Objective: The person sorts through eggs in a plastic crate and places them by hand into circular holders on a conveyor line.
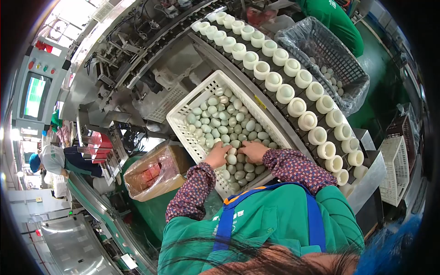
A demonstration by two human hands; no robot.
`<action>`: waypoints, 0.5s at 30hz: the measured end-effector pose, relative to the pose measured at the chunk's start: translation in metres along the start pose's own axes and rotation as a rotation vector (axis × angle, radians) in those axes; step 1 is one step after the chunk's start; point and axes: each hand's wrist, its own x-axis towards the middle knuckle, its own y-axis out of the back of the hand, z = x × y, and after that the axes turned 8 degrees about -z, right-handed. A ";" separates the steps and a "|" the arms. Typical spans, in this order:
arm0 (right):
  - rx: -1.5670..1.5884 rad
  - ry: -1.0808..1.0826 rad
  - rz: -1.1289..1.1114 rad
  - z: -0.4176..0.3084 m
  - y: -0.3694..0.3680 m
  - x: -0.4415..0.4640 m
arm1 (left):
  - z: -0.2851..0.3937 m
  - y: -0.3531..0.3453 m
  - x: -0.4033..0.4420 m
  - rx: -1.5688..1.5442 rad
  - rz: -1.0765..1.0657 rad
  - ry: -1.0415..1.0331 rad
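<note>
A white plastic crate [183, 136] holds many pale green-blue eggs [223, 123]. Both hands reach into it near its front end. My left hand [217, 156] lies over the eggs beside the crate's left wall, fingers bent down among them. To its right, my right hand [255, 151] rests on the eggs with its fingers curled around some. The fingertips of the two hands are a short gap apart, with eggs between them. Whether either hand grips an egg is partly hidden.
A conveyor with rows of white cups [297, 107] runs along the crate's right side. A lined black basket [348, 59] with eggs stands beyond, near a person in green [332, 23]. A cardboard box [156, 172] sits left; a control screen [35, 97] stands far left.
</note>
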 end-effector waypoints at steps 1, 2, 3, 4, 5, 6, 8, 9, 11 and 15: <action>0.062 -0.020 -0.075 -0.001 0.004 0.000 | -0.005 0.003 0.005 0.000 0.002 -0.001; 0.061 -0.019 -0.075 -0.003 0.006 -0.001 | -0.009 0.004 0.008 0.029 -0.021 -0.028; -0.031 -0.054 -0.203 -0.006 0.006 -0.003 | -0.013 0.005 0.012 0.060 -0.045 -0.055; -0.123 -0.089 -0.330 -0.010 0.007 -0.007 | -0.009 0.009 0.013 0.061 -0.045 -0.053; -0.171 -0.087 -0.294 -0.015 0.007 -0.013 | -0.004 0.014 0.013 0.038 -0.103 -0.023; -0.170 -0.088 -0.292 -0.013 -0.010 -0.005 | 0.000 0.019 0.014 0.016 -0.159 0.006; 0.109 -0.427 -0.044 -0.007 -0.042 0.015 | -0.001 0.017 0.019 -0.003 -0.178 0.020; 0.108 -0.427 -0.043 -0.003 -0.046 0.016 | -0.003 0.016 0.022 -0.024 -0.199 0.034; -0.200 -0.206 -0.214 -0.010 -0.027 0.001 | -0.006 0.009 0.027 0.049 -0.178 0.031; -0.027 -0.230 -0.120 -0.017 -0.014 -0.008 | 0.010 -0.007 0.034 0.134 -0.124 0.105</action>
